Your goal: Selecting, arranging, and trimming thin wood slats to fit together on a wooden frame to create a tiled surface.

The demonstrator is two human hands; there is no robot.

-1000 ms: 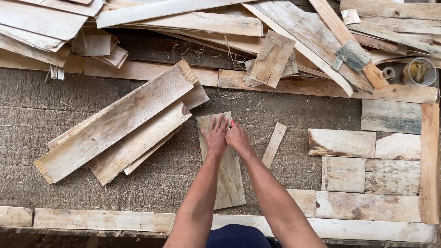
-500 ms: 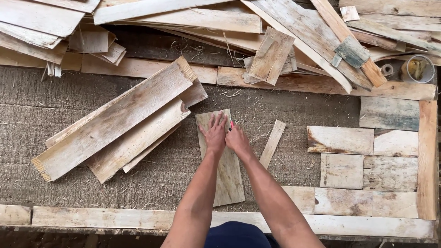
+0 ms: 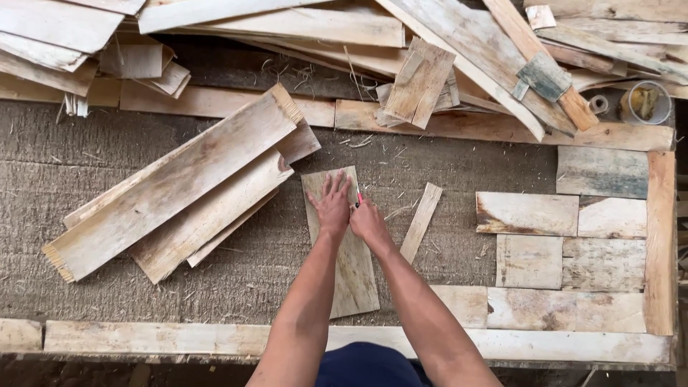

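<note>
- Left hand (image 3: 331, 208): fingers spread and flat, palm pressed down on the upper part of a short board (image 3: 342, 247); it grips nothing, only bears on the wood.
- Right hand (image 3: 368, 221): curled shut around a thin red pencil (image 3: 357, 196), whose tip shows just above the knuckles at the board's right edge, close beside the left hand's fingers.
- Short board: pale, weathered, lying flat and slightly tilted on the mat (image 3: 107, 158); it runs from under both hands back toward the person, its near end between the forearms.
- Narrow strip (image 3: 421, 221): a thin offcut lying slanted just to the right of the right hand, apart from the board.
- Long planks (image 3: 172, 190): several stacked at a slant, left of the left hand; the nearest end stops just short of the board's upper left corner.
- Fitted pieces (image 3: 527, 213): rectangular boards laid edge to edge, well to the right of the right hand.
- Scrap pile (image 3: 423, 79): loose boards heaped beyond the hands, along the far side.
- Small tub (image 3: 646, 102): round, white, far right beyond the hands.
</note>
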